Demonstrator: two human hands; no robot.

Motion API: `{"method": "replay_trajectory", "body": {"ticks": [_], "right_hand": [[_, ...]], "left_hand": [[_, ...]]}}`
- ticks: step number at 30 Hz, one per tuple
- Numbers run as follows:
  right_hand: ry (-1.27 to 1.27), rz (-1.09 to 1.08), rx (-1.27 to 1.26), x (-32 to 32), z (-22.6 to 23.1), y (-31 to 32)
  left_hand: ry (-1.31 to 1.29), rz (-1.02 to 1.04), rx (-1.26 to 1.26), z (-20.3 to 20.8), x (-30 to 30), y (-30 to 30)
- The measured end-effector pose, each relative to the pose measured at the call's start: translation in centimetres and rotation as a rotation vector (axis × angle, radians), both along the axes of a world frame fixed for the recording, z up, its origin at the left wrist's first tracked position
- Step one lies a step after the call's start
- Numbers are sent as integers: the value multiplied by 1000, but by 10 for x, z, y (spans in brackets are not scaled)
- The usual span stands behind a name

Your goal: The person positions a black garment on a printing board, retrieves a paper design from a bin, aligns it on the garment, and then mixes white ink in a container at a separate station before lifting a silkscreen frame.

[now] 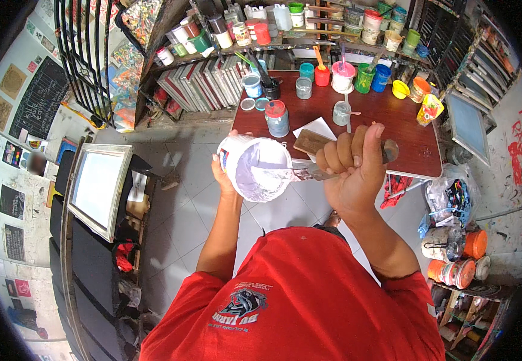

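Note:
My left hand [222, 174] grips a white plastic tub [230, 150] from its left side, tilted so its mouth faces me. Inside lies a thick white paste [264, 180] that coats the wall. A spatula [303, 173] reaches into the tub, its blade smeared with white. My right hand [354, 165] is closed around the spatula, thumb raised, and the rounded handle end sticks out beyond the fist. The blade's tip is in the paste and cannot be made out clearly. Just behind the hands, a brown block [314, 142] and white paper [318, 127] lie on the red-brown table [387, 135].
Paint jars line the table, among them a red-rimmed jar [277, 119], a pink tub [343, 77] and a green one [364, 79]. Upright frames [204, 84] stand under a crowded shelf. A screen frame [100, 191] rests at left; lidded buckets [458, 272] sit at right.

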State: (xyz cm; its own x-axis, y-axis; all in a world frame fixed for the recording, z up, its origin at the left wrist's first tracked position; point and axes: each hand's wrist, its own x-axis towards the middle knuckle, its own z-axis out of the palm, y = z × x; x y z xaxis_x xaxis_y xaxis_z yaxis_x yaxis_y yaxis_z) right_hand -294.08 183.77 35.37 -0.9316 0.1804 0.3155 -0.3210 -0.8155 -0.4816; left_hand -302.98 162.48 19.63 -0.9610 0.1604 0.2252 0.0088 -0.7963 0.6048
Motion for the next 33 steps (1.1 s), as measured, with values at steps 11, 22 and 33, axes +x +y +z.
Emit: {"method": "replay_trajectory", "body": {"ticks": [11,22,33], "right_hand": [[998,3,829,-3,40,-24],[1033,129,908,-5,64,-26],[889,312,929,-13,59,-14]], "left_hand": [[-299,-606,43,-25,-22,12],[-561,-630,-127,-24,-7,-2],[-362,-573,-210,-14,-3,-12]]}}
